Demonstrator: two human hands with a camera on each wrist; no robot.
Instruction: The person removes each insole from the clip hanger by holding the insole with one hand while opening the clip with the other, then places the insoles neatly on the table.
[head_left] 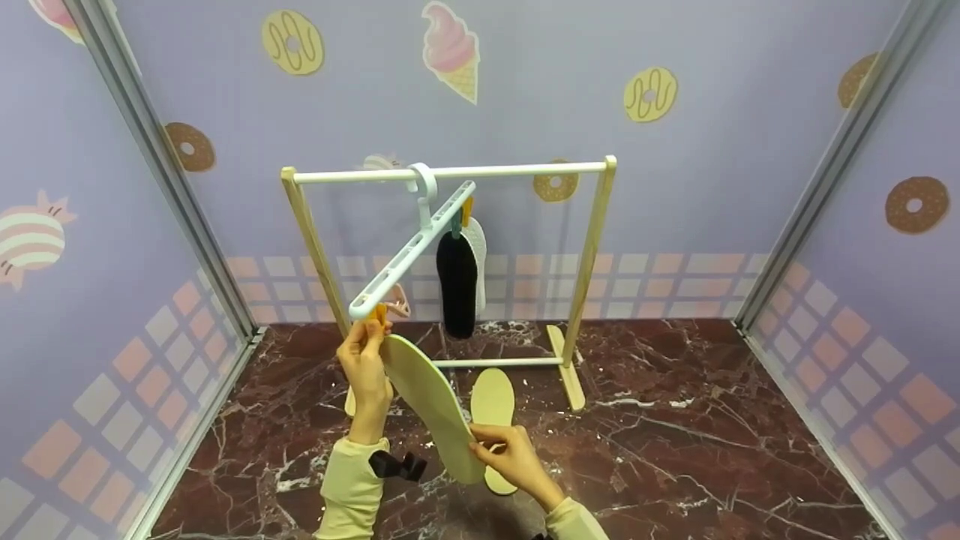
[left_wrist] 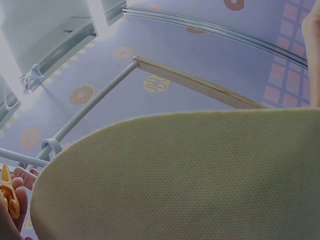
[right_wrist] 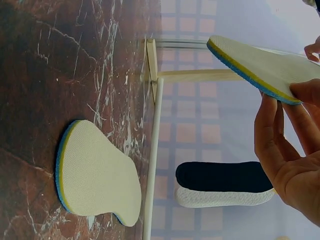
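Note:
My left hand (head_left: 366,371) pinches an orange clothes clip (head_left: 381,312) below the near end of a white hanger (head_left: 401,262). In the left wrist view the orange clip (left_wrist: 10,192) shows between the fingers. My right hand (head_left: 517,459) pinches a pale yellow insole (head_left: 427,405) by its lower edge, fingers on one face and thumb on the other. The insole slants upward, its upper end close beside the left hand. A blue and yellow layered edge shows on this insole (right_wrist: 255,80) in the right wrist view.
A matching insole (head_left: 493,397) lies on the marbled table (head_left: 675,450). From the hanger's far end hang a black insole (head_left: 457,289) and a white insole (head_left: 480,262) by clips. A pink clip (head_left: 400,301) hangs near the left hand. The wooden-legged rack (head_left: 589,262) carries the hanger.

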